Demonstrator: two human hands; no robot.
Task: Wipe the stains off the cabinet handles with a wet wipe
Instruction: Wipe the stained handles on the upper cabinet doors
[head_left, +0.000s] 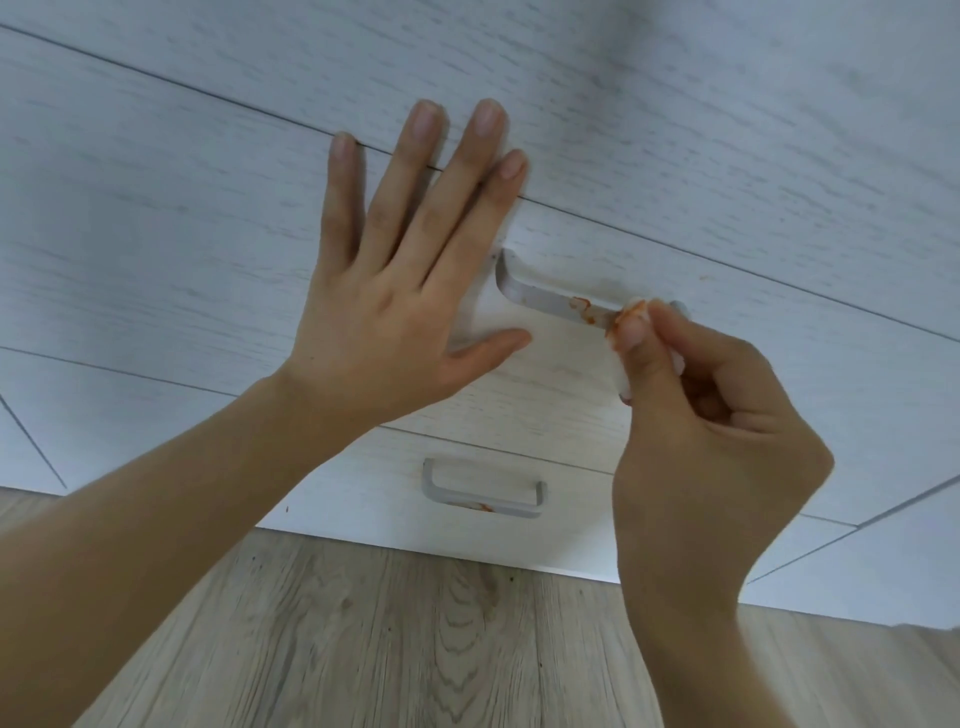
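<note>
Wood floor (415, 623) nearest. Lower handle (483, 493) has orange stain on its bottom edge. R hand (711, 431) pinches wet wipe (631, 317) vs upper handle (550, 301), orange smear just left of wipe. L hand (410, 291) fingers spread flat on cabinet front (156, 234).

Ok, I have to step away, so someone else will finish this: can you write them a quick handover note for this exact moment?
Left hand: open, fingers straight, flat on the drawer front beside the upper handle.
Right hand: pinches the wet wipe, already smeared orange, against the right end of the upper handle.
Done: nothing is fully clean yet.
Left: an orange stain sits on the upper handle just left of the wipe; the lower handle has an orange smear along its bottom bar, untouched. A fresh part of the wipe may help.
</note>
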